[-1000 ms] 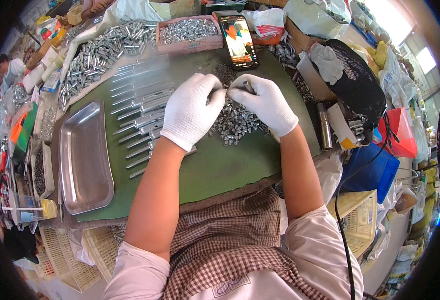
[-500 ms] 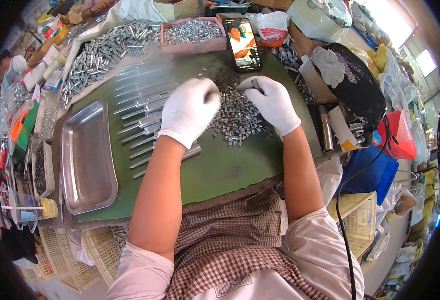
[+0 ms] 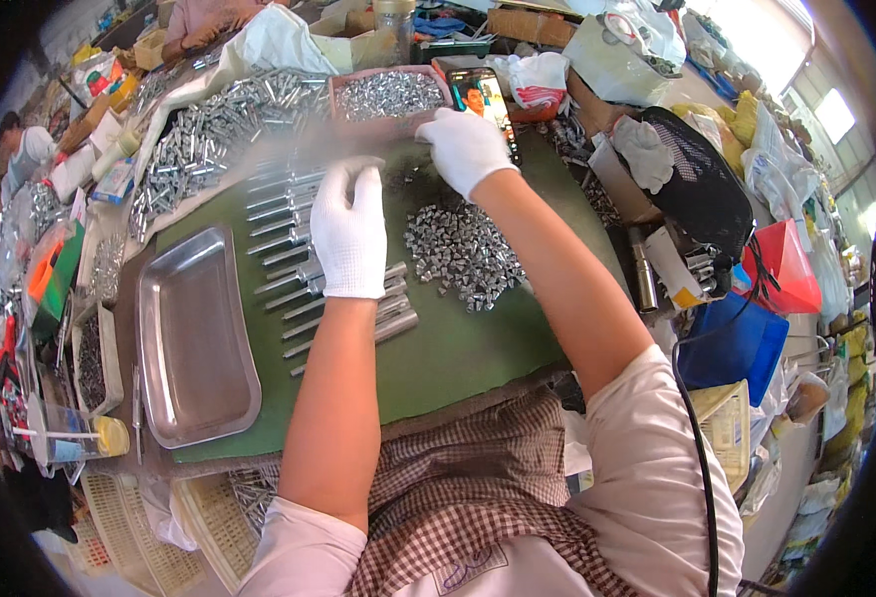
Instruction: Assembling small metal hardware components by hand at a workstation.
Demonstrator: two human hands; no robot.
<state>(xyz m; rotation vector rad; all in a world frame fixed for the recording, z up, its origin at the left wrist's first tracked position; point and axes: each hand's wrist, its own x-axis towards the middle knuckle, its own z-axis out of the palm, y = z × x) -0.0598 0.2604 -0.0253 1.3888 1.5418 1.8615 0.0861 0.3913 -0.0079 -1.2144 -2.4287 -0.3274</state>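
Note:
My left hand (image 3: 350, 234), in a white glove, is over the right part of a row of slim metal rods (image 3: 304, 323) laid side by side on the green table mat. Its fingers are curled, and what they hold, if anything, is hidden. Farther off, my gloved right hand (image 3: 468, 151) reaches up and left in front of a phone (image 3: 494, 99). Its fingers are bent together near the pink tray's edge, their content hidden too. Between and below the hands lies a heap of small shiny metal cone-shaped pieces (image 3: 463, 257).
A steel tray (image 3: 199, 333) sits at left. Behind are a pile of metal bolt-like parts (image 3: 199, 139) and a pink tray (image 3: 336, 98) of small metal parts. At right stand a metal cylinder (image 3: 645, 271), a black mesh bag (image 3: 697, 174) and a blue bin (image 3: 732, 348).
My right hand has moved up and left, away from the heap, and now covers part of the phone. My left hand has shifted left, over the rods. The whole view has tilted slightly.

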